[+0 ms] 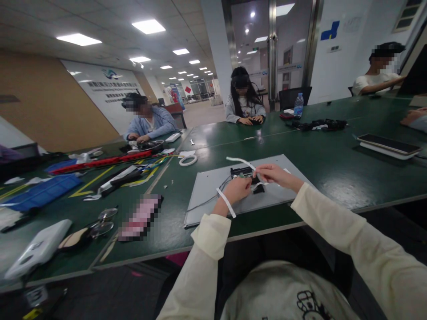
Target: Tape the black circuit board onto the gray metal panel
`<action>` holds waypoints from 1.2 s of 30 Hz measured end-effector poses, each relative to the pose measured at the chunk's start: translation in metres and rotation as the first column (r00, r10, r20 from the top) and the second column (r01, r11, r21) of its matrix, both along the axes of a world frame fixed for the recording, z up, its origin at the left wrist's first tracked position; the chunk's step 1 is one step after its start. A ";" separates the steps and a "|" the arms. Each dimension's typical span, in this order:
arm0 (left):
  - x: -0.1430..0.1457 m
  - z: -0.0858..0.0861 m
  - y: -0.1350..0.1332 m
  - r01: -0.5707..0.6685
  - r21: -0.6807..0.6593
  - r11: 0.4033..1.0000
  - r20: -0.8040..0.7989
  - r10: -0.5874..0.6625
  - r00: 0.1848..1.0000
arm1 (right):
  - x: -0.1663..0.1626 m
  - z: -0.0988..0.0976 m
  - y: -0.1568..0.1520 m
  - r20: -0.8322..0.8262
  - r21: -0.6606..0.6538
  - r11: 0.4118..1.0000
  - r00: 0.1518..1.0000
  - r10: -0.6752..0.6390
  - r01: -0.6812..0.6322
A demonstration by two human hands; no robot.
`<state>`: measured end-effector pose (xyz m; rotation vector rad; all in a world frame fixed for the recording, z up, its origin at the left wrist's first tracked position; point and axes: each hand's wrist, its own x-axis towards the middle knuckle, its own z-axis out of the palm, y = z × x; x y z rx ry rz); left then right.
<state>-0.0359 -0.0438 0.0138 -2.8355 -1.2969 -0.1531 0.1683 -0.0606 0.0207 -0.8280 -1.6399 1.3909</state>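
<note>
A grey metal panel (213, 186) lies flat on the green table in front of me, with a small black circuit module (240, 171) and thin wires on it. My left hand (237, 190) is closed in a pinch on a white flat ribbon strip (226, 202) that trails past my wrist. My right hand (271, 173) is closed too, pinching another white strip (238, 161) that arcs up to the left above the module. Both hands meet just over the module, near the panel's middle.
A roll of white tape (187, 160) lies beyond the panel. Left are a blue tray (43, 192), red bar (100, 162), glasses (103, 222) and a white device (36, 249). A phone on a white box (388, 146) sits right. Three people sit around the far tables.
</note>
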 end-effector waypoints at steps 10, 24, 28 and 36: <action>0.000 0.006 -0.003 0.011 0.031 0.999 -0.043 -0.010 0.999 | 0.008 -0.022 0.055 0.278 -0.270 0.914 0.934 -0.226 0.302; 0.027 0.006 0.051 -0.287 0.071 0.955 0.236 0.263 0.936 | 0.001 -0.030 0.060 0.394 -0.194 0.886 0.860 -0.323 0.422; 0.033 -0.003 0.060 -0.288 0.012 0.958 0.137 0.284 0.949 | 0.001 -0.033 0.060 0.375 -0.151 0.895 0.862 -0.341 0.420; 0.030 -0.010 0.061 -0.281 -0.056 0.958 0.111 0.286 0.952 | 0.000 -0.034 0.057 0.562 0.068 0.913 0.741 -0.368 0.402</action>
